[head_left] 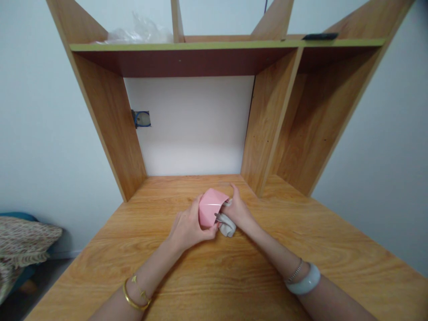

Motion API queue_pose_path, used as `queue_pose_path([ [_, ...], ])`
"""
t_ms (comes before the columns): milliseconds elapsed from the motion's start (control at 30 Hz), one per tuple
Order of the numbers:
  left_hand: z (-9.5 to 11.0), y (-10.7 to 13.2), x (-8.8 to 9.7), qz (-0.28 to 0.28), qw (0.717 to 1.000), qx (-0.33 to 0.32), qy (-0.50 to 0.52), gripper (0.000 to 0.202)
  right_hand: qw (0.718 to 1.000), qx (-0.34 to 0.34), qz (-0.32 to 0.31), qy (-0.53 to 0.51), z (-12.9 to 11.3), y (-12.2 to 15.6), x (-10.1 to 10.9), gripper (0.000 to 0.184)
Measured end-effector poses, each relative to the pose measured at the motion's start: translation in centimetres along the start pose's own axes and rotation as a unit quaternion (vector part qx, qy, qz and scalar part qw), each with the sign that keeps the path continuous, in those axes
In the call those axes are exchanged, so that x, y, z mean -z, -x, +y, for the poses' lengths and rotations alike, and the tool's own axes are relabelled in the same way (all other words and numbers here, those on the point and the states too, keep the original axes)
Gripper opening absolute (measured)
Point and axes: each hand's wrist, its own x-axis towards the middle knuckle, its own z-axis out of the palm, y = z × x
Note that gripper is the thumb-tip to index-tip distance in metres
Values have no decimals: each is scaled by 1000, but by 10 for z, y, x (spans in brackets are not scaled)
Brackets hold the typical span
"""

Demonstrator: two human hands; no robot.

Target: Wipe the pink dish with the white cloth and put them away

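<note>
A glossy pink container (210,207) with angled sides is tipped on its side above the desk, its mouth facing right. Fingers and thumb of my left hand (189,227) wrap round it from the left and below. My right hand (236,210) reaches into the mouth with a pale grey cloth (227,226), part of which hangs out below. The fingers of that hand are mostly hidden by the container and cloth; its thumb points up. A small dark, shiny bit shows at the rim, too small to name.
The wooden desk (214,276) carries a shelf unit (187,44) at its back. A clear plastic bag (140,32) and a flat black object (320,36) lie on the shelf. An uncovered wall socket box (143,119) shows at back left. A woven, fringed cloth (26,238) is at far left.
</note>
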Motion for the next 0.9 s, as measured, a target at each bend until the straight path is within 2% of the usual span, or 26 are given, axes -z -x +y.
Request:
queue_pose_path([
  [167,1,-2,6,-22,998,15,-61,80,992,42,-2,119,-12,9,9,77],
  [333,-2,-5,14,-45,996,4,-78,68,968,92,-4,232,-25,19,12,74],
  [433,-5,-5,16,-50,996,-7,-74,63,960,109,-12,257,-28,22,12,71],
  [600,-8,-5,14,-36,997,-12,-72,68,974,135,-36,180,-21,21,12,67],
  [733,-9,-6,11,-13,999,12,-29,70,987,117,-51,97,-15,18,10,65],
  [900,-14,-7,11,31,999,27,34,70,996,84,-22,26,-12,13,11,62],
])
